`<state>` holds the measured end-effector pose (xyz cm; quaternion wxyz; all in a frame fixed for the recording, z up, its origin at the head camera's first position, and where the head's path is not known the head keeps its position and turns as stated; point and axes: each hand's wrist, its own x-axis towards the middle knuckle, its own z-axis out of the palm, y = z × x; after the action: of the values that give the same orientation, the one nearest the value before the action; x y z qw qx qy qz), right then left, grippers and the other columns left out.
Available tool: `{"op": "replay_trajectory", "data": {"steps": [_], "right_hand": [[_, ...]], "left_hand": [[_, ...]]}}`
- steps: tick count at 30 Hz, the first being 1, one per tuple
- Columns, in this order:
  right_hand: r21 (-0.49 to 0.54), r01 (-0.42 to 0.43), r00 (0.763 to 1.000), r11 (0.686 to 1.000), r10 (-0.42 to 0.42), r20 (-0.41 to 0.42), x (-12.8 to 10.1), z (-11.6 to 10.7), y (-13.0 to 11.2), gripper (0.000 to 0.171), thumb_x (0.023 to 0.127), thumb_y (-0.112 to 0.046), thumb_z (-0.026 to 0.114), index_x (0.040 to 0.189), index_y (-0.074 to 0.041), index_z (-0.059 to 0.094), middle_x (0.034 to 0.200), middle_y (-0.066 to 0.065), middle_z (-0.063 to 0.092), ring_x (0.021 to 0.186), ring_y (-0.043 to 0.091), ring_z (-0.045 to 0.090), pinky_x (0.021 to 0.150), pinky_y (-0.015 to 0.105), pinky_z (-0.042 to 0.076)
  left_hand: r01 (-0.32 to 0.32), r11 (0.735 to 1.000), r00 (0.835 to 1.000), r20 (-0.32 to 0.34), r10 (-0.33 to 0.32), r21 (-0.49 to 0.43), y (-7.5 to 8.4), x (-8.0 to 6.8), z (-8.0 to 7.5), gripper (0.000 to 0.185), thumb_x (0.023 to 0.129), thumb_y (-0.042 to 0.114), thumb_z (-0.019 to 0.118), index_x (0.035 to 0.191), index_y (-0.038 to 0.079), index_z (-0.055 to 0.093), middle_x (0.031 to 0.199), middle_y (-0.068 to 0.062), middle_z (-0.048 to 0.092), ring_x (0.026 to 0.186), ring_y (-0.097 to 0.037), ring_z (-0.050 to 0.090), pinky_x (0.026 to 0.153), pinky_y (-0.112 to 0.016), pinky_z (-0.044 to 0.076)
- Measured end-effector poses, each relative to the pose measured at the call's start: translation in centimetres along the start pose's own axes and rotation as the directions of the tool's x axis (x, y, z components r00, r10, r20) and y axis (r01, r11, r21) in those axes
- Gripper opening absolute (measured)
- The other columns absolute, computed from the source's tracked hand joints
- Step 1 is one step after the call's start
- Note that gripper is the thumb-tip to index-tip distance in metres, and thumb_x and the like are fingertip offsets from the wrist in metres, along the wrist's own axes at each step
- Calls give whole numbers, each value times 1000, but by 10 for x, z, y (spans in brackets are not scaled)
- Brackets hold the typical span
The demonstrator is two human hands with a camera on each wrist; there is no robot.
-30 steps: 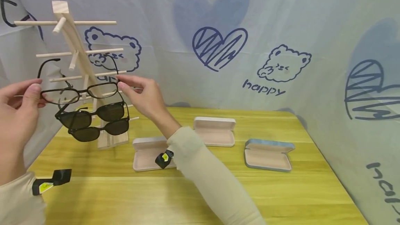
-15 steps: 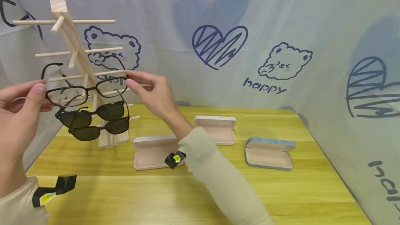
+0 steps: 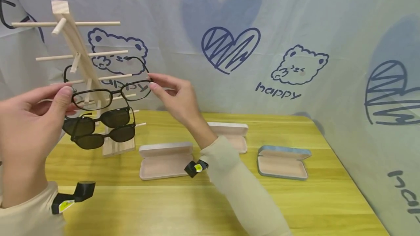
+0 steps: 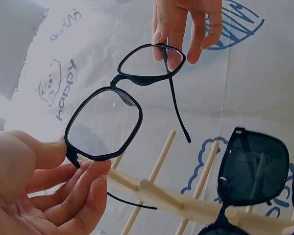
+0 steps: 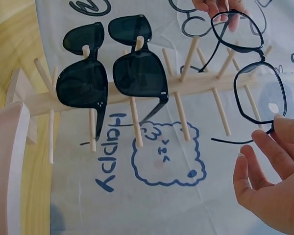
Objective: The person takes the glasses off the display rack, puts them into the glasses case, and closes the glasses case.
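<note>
Both hands hold up a pair of black-framed clear glasses (image 3: 113, 92), temples unfolded, in front of a wooden peg rack (image 3: 70, 34). My left hand (image 3: 63, 95) pinches the frame's left end between thumb and fingers. My right hand (image 3: 154, 83) pinches the right end. The left wrist view shows the clear glasses (image 4: 118, 81) between the left hand (image 4: 81, 164) and the right hand (image 4: 174, 46). In the right wrist view the clear glasses (image 5: 247, 68) hang by the rack's (image 5: 186, 85) pegs. Two pairs of dark sunglasses (image 3: 98, 119) (image 3: 105, 136) sit on the lower pegs.
On the yellow wooden table (image 3: 164, 207) lie three open cases: a pink case (image 3: 165, 161) near the rack, a second pink case (image 3: 234, 134) partly behind my right arm, and a blue case (image 3: 282, 163) to the right. Printed cloth walls the table at the back and right.
Both hands have carried the clear glasses to the right, across the front of the rack. The sunglasses and cases have not moved.
</note>
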<state>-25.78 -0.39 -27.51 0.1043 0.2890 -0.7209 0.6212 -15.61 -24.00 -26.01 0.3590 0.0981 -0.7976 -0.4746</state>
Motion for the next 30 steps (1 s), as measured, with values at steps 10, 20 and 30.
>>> {"op": "replay_trajectory", "data": {"steps": [10, 20, 30], "right_hand": [[-7, 2, 1000, 1000, -2, -1, -10, -15, -4, 31, 100, -16, 68, 130, -6, 71, 128, 12, 74, 112, 18, 72, 95, 22, 58], [-24, 17, 999, 1000, -18, -47, -28, -38, -6, 28, 100, -13, 68, 125, -2, 72, 123, 14, 75, 110, 21, 71, 98, 33, 59], [-36, -32, 996, 999, 28, -88, -51, -69, 2, 38, 100, -13, 68, 137, -5, 65, 124, 17, 72, 114, 25, 69, 103, 38, 58]], "left_hand": [[-152, 988, 988, -27, 151, -36, 17, -14, 5, 27, 96, 21, 74, 117, 6, 78, 84, 37, 65, 62, 16, 64, 68, -1, 50], [-191, 981, 980, 45, 192, -21, 35, -30, 13, 23, 94, 19, 77, 112, 4, 80, 75, 39, 63, 62, 16, 64, 65, -1, 49], [-276, 960, 937, 208, 281, -52, 27, -37, 40, 21, 97, 13, 72, 114, 3, 79, 85, 14, 76, 68, 17, 64, 70, -1, 50]]}}
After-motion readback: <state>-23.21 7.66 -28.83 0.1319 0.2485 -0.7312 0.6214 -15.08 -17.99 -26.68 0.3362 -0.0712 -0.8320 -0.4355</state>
